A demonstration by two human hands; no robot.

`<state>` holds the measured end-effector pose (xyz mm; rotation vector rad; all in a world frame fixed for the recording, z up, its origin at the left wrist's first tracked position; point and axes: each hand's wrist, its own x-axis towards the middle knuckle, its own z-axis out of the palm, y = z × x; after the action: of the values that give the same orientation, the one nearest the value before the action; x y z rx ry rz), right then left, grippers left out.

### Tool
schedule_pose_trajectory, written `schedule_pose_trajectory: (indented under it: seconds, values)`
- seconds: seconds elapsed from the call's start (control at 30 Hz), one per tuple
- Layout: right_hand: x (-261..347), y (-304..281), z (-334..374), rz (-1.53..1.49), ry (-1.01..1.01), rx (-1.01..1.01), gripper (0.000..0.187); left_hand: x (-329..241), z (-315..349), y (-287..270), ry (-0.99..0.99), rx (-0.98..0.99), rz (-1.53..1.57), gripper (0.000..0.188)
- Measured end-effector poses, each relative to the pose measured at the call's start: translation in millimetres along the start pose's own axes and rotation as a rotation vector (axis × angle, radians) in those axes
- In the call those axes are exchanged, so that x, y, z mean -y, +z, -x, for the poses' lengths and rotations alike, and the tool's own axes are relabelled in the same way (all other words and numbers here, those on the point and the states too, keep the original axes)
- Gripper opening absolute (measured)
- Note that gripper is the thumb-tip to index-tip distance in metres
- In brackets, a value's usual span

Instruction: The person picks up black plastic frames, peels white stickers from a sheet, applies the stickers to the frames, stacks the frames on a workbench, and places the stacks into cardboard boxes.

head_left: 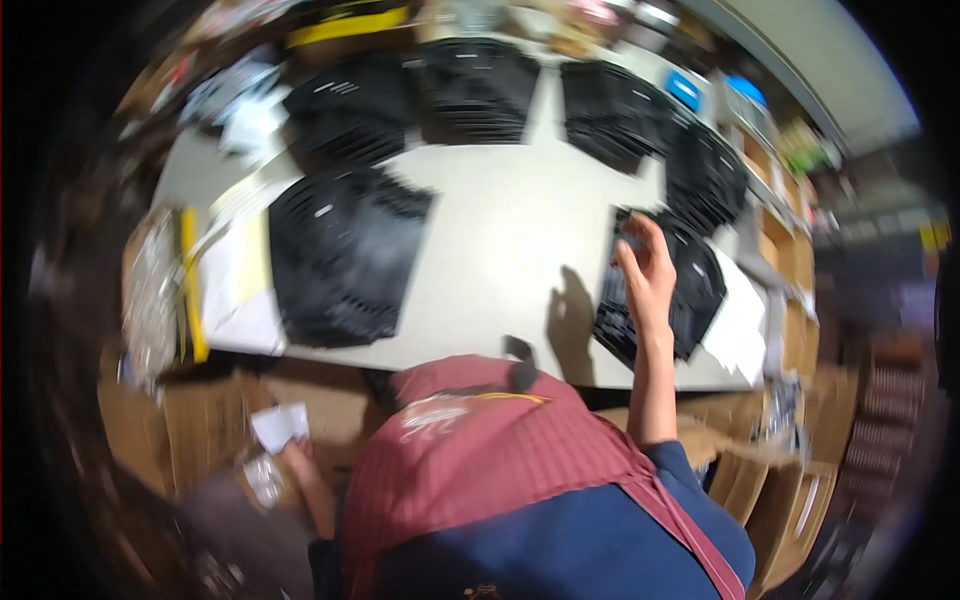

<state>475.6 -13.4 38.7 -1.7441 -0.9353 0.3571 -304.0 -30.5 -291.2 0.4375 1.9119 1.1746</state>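
Down at the lower left, below the table's front edge, my left hand point(297, 456) is closed on a small white piece of paper point(280, 427). A crumpled clear plastic piece point(263, 482) shows just beneath it. My right hand point(650, 268) is raised over the near-right stack of black pieces point(697, 285), fingers curled, thumb apart from them, with nothing visible between. The pieces look thin and shiny; their exact kind is blurred. A larger black stack point(345, 255) lies at the table's near left.
More black stacks point(478, 90) line the far side of the white table point(490, 240). White papers point(235, 290) and a yellow-edged plastic bag point(160, 300) lie at the left edge. Cardboard boxes point(790, 500) stand at the lower right; a small blue box point(683, 90) sits at the back right.
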Motion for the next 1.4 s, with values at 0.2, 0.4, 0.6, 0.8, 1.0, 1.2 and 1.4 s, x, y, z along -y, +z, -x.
schedule_pose_trajectory:
  seconds: [0.2, 0.4, 0.6, 0.8, 1.0, 1.2, 1.4]
  values:
    - [-38.7, -159.0, 26.1, 0.772, 0.068, -0.614, 0.045, -231.0, 33.9, 143.4, 0.356, -0.164, 0.11, 0.042]
    - [-155.6, -207.1, 98.9, 0.512, 0.624, -0.44, 0.058, -378.2, 166.3, 268.7, 0.893, 0.262, 0.181, 0.033]
    - [-156.8, -137.8, 128.0, -0.228, 0.397, -0.48, 0.052, -361.1, 308.4, 417.9, 0.862, 0.867, -0.164, 0.023]
    - [-127.4, -107.6, 133.0, -0.169, 0.517, -0.422, 0.058, -246.8, 391.5, 493.5, 0.831, 1.692, -0.649, 0.043]
    - [-79.9, -92.4, 150.1, -0.484, 0.535, -0.247, 0.062, -199.9, 427.8, 505.9, 1.115, 1.768, -0.858, 0.071]
    - [-77.9, -102.8, 157.0, -0.467, 0.687, -0.217, 0.034, -221.9, 388.8, 480.1, 0.994, 1.597, -0.779, 0.071]
    - [-78.6, -91.6, 134.5, -0.741, 0.697, -0.307, 0.048, -335.7, 297.4, 437.7, 1.111, 0.893, -0.35, 0.042]
